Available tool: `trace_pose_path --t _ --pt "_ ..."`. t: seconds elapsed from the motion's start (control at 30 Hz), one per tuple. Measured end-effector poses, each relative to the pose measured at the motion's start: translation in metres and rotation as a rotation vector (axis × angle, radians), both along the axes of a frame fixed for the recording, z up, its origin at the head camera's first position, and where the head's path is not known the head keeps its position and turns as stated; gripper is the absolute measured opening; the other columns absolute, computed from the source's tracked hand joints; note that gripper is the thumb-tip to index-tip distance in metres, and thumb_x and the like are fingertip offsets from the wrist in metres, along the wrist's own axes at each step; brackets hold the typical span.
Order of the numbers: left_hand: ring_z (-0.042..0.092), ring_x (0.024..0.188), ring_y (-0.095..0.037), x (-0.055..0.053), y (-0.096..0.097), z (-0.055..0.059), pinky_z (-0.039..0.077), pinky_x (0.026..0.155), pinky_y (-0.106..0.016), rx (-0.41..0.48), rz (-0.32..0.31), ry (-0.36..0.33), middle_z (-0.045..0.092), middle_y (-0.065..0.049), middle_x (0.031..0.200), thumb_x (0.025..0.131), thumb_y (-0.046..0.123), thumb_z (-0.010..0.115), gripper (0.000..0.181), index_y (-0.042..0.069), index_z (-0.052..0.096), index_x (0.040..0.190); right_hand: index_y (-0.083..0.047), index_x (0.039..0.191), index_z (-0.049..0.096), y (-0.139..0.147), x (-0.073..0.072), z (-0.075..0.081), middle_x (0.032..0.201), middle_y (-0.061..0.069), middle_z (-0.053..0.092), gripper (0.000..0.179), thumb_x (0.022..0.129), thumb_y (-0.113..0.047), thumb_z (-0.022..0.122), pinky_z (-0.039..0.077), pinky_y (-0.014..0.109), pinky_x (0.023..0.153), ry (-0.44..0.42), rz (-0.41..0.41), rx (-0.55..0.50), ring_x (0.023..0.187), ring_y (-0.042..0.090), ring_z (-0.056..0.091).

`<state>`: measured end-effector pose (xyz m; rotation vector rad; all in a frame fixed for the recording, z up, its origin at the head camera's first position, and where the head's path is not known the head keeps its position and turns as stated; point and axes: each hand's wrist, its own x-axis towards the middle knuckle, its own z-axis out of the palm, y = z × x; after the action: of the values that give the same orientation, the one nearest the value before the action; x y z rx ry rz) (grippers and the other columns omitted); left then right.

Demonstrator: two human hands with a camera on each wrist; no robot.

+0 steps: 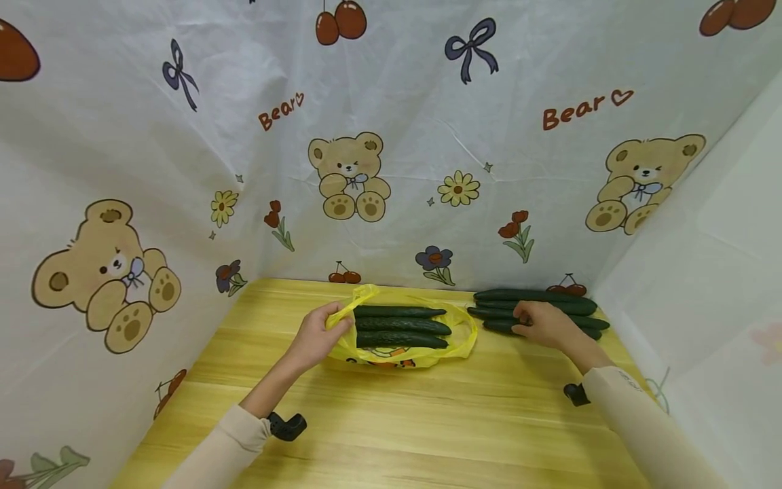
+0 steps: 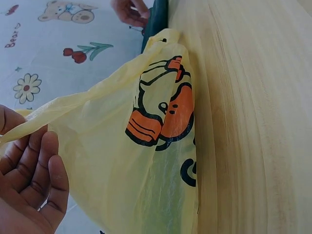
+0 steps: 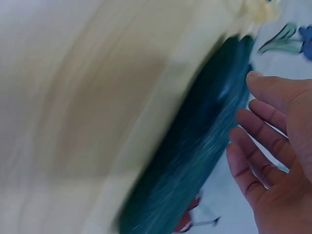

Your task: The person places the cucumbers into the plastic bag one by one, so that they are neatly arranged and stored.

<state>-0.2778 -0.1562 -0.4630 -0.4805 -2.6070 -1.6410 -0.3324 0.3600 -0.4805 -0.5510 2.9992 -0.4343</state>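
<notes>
Yellow bag [image 1: 415, 358] in left hand [image 1: 316, 335]; bagged cucumbers [image 1: 403, 326], left ends hidden; right hand [image 1: 546, 323] loose, contact unclear

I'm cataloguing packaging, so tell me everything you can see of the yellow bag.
The yellow bag is thin, crinkled, translucent film that looks like plastic, with an orange and black cartoon printed on its side. It lies on the wood-grain table, left of a group of loose cucumbers, its mouth spread open. Inside, three dark green cucumbers lie side by side. The left hand pinches its edge, holding that end raised.
</notes>
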Motion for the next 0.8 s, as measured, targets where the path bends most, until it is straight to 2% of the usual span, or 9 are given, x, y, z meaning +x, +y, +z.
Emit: trace_pose_path --t 0.1,0.27,0.4,0.5,0.67,0.8 --pt "0.038 0.046 -0.012 0.001 -0.001 0.001 0.04 0.047 -0.028 -0.006 0.005 0.004 0.049 -0.003 0.068 0.109 0.032 0.064 0.019 0.014 0.07 0.109 0.001 0.121 0.071 0.023 0.004 -0.004 0.113 0.018 0.075 0.033 0.099 -0.022 0.078 0.059 0.056 0.09 0.03 -0.006 0.022 0.102 0.035 0.071" --pt "0.036 0.045 -0.013 0.003 -0.003 0.005 0.038 0.047 -0.027 -0.017 0.015 0.002 0.048 -0.002 0.067 0.11 0.032 0.063 0.017 0.016 0.069 0.105 0.003 0.116 0.071 0.061 0.016 -0.012 0.11 0.021 0.073 0.031 0.095 -0.018 0.081 0.058 0.059 0.087 0.083 -0.025 0.037 0.099 0.041 0.07" --pt "0.039 0.047 -0.014 0.002 -0.004 0.005 0.04 0.048 -0.027 -0.009 0.016 -0.009 0.05 -0.004 0.072 0.109 0.032 0.064 0.017 0.016 0.069 0.105 0.008 0.123 0.067 0.091 0.019 -0.02 0.121 0.031 0.069 0.041 0.095 -0.019 0.081 0.055 0.064 0.092 0.098 -0.063 0.039 0.109 0.051 0.066" --pt "0.039 0.048 -0.013 0.002 -0.004 0.004 0.041 0.049 -0.027 0.0 0.026 -0.014 0.051 -0.005 0.073 0.109 0.031 0.064 0.016 0.016 0.069 0.105 0.012 0.133 0.062 0.109 0.02 -0.027 0.133 0.039 0.063 0.052 0.096 -0.019 0.08 0.05 0.071 0.099 0.064 -0.111 0.028 0.12 0.061 0.06" --pt "0.038 0.049 -0.012 0.003 -0.003 0.0 0.041 0.05 -0.027 0.005 0.032 -0.019 0.051 -0.004 0.075 0.109 0.03 0.065 0.016 0.016 0.069 0.105 0.014 0.145 0.052 0.124 0.026 -0.038 0.146 0.048 0.048 0.066 0.096 -0.022 0.079 0.045 0.078 0.102 0.005 -0.173 -0.006 0.128 0.07 0.048" --pt "0.034 0.047 -0.013 0.006 -0.003 0.001 0.037 0.049 -0.026 0.006 0.028 -0.007 0.046 -0.003 0.07 0.109 0.029 0.064 0.014 0.016 0.069 0.104 0.009 0.145 0.054 0.126 0.031 -0.045 0.146 0.048 0.042 0.066 0.095 -0.027 0.08 0.045 0.081 0.092 0.029 -0.192 0.017 0.124 0.074 0.044"
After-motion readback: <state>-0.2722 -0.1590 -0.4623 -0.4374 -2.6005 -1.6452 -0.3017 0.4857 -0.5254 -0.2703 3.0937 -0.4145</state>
